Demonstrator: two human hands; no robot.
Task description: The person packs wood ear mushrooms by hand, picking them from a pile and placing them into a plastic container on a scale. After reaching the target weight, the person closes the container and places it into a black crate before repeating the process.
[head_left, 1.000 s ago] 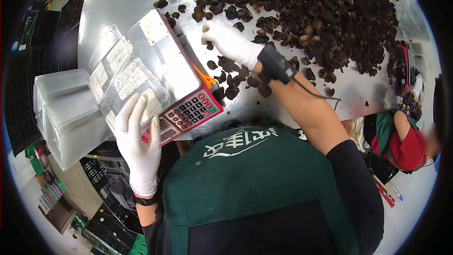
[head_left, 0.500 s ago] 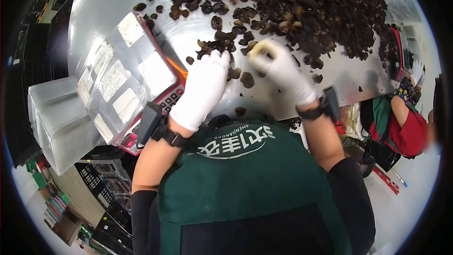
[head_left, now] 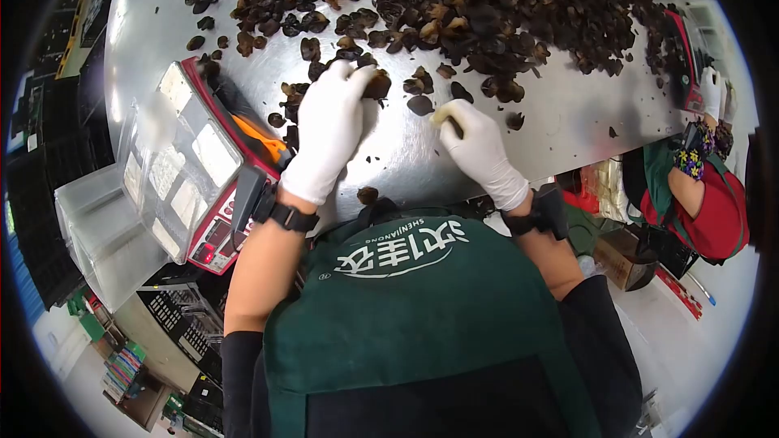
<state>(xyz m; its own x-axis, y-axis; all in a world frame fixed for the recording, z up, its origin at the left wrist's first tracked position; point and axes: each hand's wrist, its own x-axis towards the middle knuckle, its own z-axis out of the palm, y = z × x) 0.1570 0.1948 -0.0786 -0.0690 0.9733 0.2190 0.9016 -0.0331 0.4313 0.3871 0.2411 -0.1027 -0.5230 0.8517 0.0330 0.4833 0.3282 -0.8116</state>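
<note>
My left hand (head_left: 331,122), in a white glove, rests over a small cluster of dark wood ear mushrooms (head_left: 294,100). Its fingers are closed at a brown wood ear mushroom (head_left: 378,85), which sticks out beside the fingertips. To the right, my right hand (head_left: 477,142), also gloved in white, is held low over the metal table (head_left: 406,154). Its thumb and fingers curl together, and the fingertips look yellowish. What they pinch, if anything, is too small to make out. Single mushrooms (head_left: 419,105) lie just beyond it.
A big heap of wood ear mushrooms (head_left: 487,8) covers the table's far side. On the left stands a red scale (head_left: 213,237) with clear plastic trays (head_left: 166,170) on it; an orange-handled tool (head_left: 260,138) lies beside it. A co-worker's gloved hand (head_left: 711,91) is at far right.
My left hand has moved forward and slightly left among the mushrooms, and a brown one now shows at its fingertips. My right hand has come nearer my body. The view has shifted slightly.
</note>
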